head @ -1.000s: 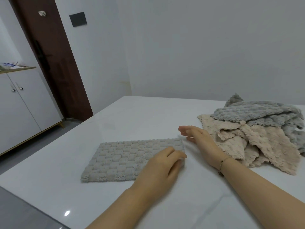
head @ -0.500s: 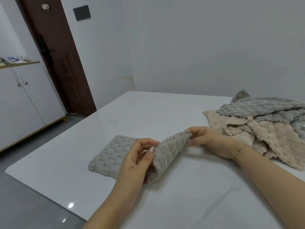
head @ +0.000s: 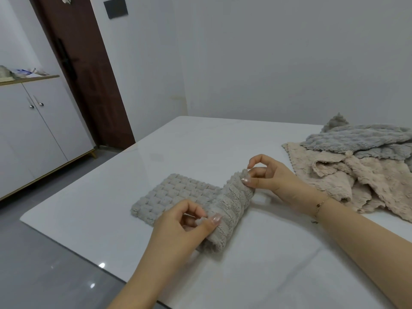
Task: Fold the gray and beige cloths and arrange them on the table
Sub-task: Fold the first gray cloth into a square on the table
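A gray waffle-textured cloth (head: 176, 195) lies on the white table (head: 200, 141), its right end lifted and curled over to the left. My left hand (head: 178, 228) pinches the near corner of that raised end between thumb and fingers. My right hand (head: 265, 175) pinches the far corner. A loose pile sits at the right: beige cloths (head: 347, 177) underneath and gray cloths (head: 356, 139) on top.
The table's left edge drops to a gray tiled floor (head: 44, 264). A white cabinet (head: 33, 130) and a dark brown door (head: 84, 63) stand beyond it on the left. A white wall backs the table.
Both hands went from resting at the flat cloth's right edge to pinching its two right corners. That end has risen off the table and is travelling left over the rest.
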`<action>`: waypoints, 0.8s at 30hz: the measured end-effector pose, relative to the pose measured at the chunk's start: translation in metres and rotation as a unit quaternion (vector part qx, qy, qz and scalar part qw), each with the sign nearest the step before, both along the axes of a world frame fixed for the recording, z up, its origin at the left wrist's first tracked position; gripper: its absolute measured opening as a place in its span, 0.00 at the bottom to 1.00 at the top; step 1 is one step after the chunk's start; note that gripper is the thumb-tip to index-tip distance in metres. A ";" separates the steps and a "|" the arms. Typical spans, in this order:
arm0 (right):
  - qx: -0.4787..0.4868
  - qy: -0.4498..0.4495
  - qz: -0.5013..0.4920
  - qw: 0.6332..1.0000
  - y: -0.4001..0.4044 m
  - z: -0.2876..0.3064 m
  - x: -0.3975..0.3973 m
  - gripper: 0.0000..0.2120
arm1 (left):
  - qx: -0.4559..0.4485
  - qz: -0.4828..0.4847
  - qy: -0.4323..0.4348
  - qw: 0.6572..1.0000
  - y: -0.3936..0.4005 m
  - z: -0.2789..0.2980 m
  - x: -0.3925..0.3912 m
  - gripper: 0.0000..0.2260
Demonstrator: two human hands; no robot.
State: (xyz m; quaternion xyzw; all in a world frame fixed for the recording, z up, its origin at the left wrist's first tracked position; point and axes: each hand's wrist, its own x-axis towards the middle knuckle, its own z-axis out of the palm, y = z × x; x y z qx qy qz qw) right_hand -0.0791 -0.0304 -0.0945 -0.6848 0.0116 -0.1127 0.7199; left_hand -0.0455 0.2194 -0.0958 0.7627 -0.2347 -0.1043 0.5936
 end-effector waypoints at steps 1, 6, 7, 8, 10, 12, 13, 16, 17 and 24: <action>0.006 -0.005 -0.001 1.000 0.000 0.000 0.000 0.15 | 0.013 0.004 -0.007 1.000 0.000 -0.002 0.001 0.15; -0.001 0.009 0.013 1.000 -0.002 -0.002 0.001 0.11 | 0.024 -0.001 -0.024 0.999 0.001 -0.003 0.001 0.09; -0.003 0.018 0.019 1.000 -0.002 -0.001 0.000 0.11 | 0.021 -0.004 -0.024 1.000 0.001 -0.002 0.000 0.09; -0.003 0.028 0.025 0.999 -0.003 -0.001 -0.001 0.11 | 0.017 -0.006 -0.023 1.000 0.002 -0.002 0.000 0.09; -0.012 0.049 0.036 0.998 -0.003 -0.002 -0.001 0.12 | 0.015 -0.008 -0.020 1.000 0.003 -0.002 0.000 0.09; -0.013 0.060 0.043 0.997 -0.002 -0.002 -0.001 0.14 | 0.016 -0.015 -0.012 1.000 0.003 -0.003 0.002 0.09; -0.007 0.061 0.043 0.997 -0.001 -0.002 -0.002 0.13 | 0.017 -0.021 -0.008 1.000 0.004 -0.003 0.002 0.09; 0.000 0.045 0.047 0.998 0.004 0.002 -0.003 0.06 | 0.023 -0.029 -0.012 0.999 0.004 -0.004 0.002 0.10; -0.001 0.039 0.048 0.998 0.005 0.004 -0.004 0.05 | 0.024 -0.029 -0.018 0.999 0.004 -0.003 0.002 0.10; -0.004 0.003 0.005 1.000 0.012 0.012 -0.001 0.08 | -0.035 -0.025 0.006 0.999 0.004 0.003 -0.002 0.11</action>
